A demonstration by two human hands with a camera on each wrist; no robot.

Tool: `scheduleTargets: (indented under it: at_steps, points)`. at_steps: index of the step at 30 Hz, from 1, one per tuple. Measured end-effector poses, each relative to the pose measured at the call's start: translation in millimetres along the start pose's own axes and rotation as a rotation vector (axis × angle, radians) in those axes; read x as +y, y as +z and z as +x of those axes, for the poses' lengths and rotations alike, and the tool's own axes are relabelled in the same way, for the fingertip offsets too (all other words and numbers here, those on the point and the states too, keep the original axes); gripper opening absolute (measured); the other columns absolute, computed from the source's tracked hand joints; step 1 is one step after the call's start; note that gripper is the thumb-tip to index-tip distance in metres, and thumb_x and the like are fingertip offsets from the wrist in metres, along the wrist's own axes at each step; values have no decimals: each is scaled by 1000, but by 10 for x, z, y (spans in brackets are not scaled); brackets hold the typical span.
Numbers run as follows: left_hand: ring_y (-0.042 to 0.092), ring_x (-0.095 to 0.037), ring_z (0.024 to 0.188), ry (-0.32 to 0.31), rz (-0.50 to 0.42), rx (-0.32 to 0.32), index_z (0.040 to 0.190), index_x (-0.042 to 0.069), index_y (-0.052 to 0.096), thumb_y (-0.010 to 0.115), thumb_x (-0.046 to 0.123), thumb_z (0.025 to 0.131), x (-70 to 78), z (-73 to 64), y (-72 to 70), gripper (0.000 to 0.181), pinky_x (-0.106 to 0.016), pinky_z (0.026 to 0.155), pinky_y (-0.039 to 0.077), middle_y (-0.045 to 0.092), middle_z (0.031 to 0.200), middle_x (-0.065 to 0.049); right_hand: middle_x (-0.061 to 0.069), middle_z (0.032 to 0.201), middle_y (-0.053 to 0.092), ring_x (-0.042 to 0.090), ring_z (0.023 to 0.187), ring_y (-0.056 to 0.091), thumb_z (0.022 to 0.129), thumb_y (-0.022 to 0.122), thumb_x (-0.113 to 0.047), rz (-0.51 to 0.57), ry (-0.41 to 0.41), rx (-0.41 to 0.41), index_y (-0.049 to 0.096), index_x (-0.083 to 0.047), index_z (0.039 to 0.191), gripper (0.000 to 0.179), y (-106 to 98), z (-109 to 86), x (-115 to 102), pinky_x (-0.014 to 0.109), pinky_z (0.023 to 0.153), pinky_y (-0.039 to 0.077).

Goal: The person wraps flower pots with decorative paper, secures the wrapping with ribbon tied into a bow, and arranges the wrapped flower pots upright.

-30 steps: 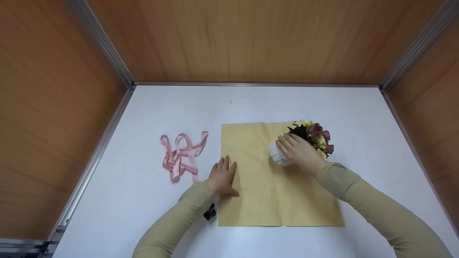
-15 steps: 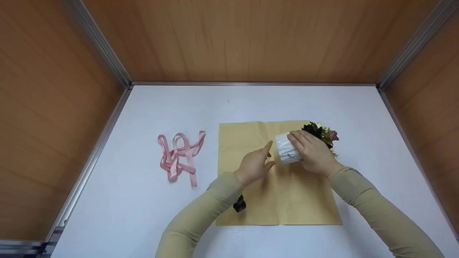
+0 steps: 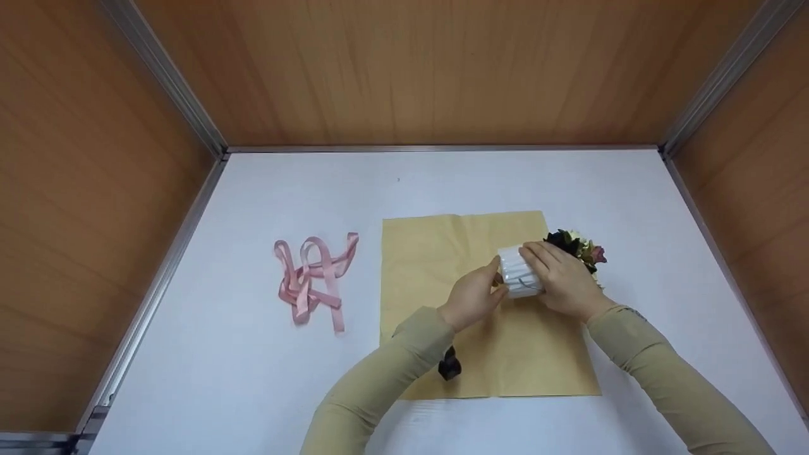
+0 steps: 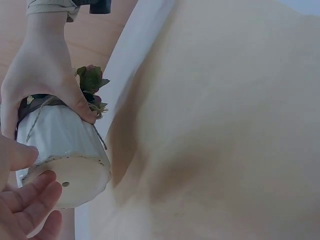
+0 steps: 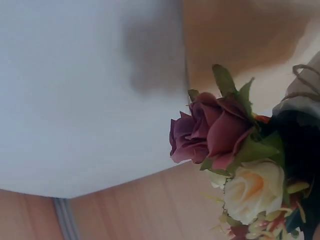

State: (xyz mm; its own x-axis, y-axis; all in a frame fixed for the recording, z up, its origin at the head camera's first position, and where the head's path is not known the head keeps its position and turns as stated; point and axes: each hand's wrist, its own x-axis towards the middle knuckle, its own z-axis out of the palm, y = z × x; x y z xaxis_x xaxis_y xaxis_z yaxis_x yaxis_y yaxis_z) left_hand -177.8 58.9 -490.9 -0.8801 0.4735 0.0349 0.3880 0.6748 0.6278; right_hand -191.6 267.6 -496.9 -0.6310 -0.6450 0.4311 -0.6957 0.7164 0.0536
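A white ribbed flowerpot (image 3: 519,278) with twine tied round it lies tilted on its side in the air, its base facing left. My right hand (image 3: 569,281) grips it near the rim. Dark red and cream roses (image 3: 591,254) with green leaves stick out of the pot to the right; the right wrist view shows a red rose (image 5: 225,127) up close. My left hand (image 3: 474,296) is at the pot's base, fingers loosely bent; in the left wrist view its fingers (image 4: 37,195) overlap the base, which has a small hole. Beneath both hands spreads a sheet of brown paper (image 3: 423,253).
A loosely heaped pink ribbon (image 3: 310,284) lies on the white table (image 3: 221,366), left of the paper. Wooden panels (image 3: 404,69) with metal edging stand around the back and sides. A small black device (image 3: 449,365) hangs under my left wrist.
My left hand has lifted from the paper's left edge and moved right to the pot's base. My right hand has turned the pot and shifted it slightly right, its base now toward the left hand.
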Motion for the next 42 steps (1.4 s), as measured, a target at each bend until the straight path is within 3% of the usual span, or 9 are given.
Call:
scheduleTargets:
  at_steps: [9,16,26,35,39,42]
  points:
    - [62,-11,92,-34,12,-60,147,-2,25,59,16,93,8,89,88,66,-20,77,49,67,105,-3,21,127,55,39,117,52,50,89,-8,101,112,-42,51,4,128,88,117,-77,85,48,99,44]
    - [63,-13,104,3,60,-102,148,-4,21,58,17,94,33,101,89,68,-21,86,49,66,115,-5,21,128,54,40,117,51,51,91,-11,168,135,-48,50,4,130,90,167,-122,141,51,96,45]
    - [60,-14,110,52,97,-112,148,-6,17,59,15,93,53,116,82,72,-22,93,46,62,122,-8,21,129,54,39,121,49,51,92,-15,261,162,-29,50,3,132,92,219,-137,207,50,97,43]
    - [53,-17,123,111,87,-159,146,-3,27,57,17,95,42,119,78,62,-22,101,41,53,136,-13,20,134,51,39,124,45,54,92,-14,320,205,-55,48,1,134,93,241,-179,265,52,100,40]
    - [57,-17,116,121,114,-155,146,-2,29,56,17,95,37,121,76,61,-23,98,44,59,127,-12,21,134,51,40,125,45,54,92,-14,337,224,-58,48,1,134,93,237,-183,262,53,101,39]
    - [60,-16,103,152,136,-139,145,-3,30,58,16,94,24,123,77,62,-22,90,47,63,112,-9,22,134,51,41,126,43,55,91,-13,363,250,-67,47,1,134,92,233,-183,258,54,102,37]
